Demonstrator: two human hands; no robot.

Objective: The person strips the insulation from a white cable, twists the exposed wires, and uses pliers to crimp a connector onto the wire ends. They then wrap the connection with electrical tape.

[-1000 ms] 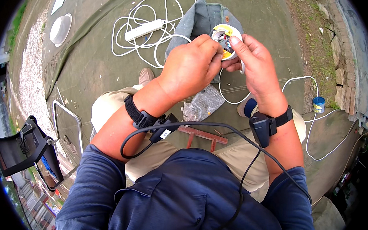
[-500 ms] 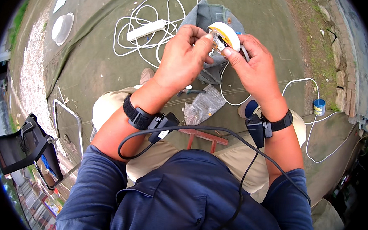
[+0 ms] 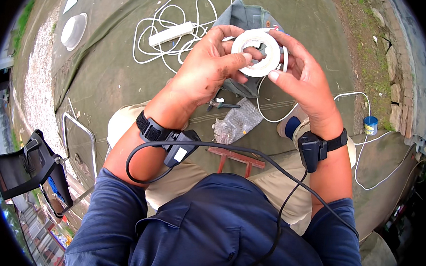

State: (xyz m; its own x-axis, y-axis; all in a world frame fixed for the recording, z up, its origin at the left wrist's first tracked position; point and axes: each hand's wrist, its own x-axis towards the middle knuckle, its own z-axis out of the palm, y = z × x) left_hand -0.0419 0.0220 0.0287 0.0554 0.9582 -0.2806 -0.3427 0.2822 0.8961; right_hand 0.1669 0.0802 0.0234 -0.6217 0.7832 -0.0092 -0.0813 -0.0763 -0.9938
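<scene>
A roll of white tape [image 3: 254, 71] is held up between my hands, its flat ring side facing me. My left hand [image 3: 208, 64] grips its left side, with the thumb on the face near the hole and a finger showing through the middle. At its right edge my right hand [image 3: 308, 80] is closed, the thumb along the lower rim and fingers behind. A white cable [image 3: 285, 59] also runs by the right hand's fingers, beside the roll. Behind the roll lies a grey-green cloth bag [image 3: 247, 14], partly hidden by my hands.
A white power strip [image 3: 170, 34] lies among loops of white cord on the green ground sheet. Closer in are pliers [image 3: 224, 105], bubble wrap [image 3: 238, 122] and a red metal stand [image 3: 236, 158]. A blue can [image 3: 370, 125] sits at right; a chair [image 3: 25, 170] at left.
The roll has been turned from edge-on, with its orange-printed inner side showing, to face me. Both hands have shifted slightly rightward, and the right hand has opened around its edge a little.
</scene>
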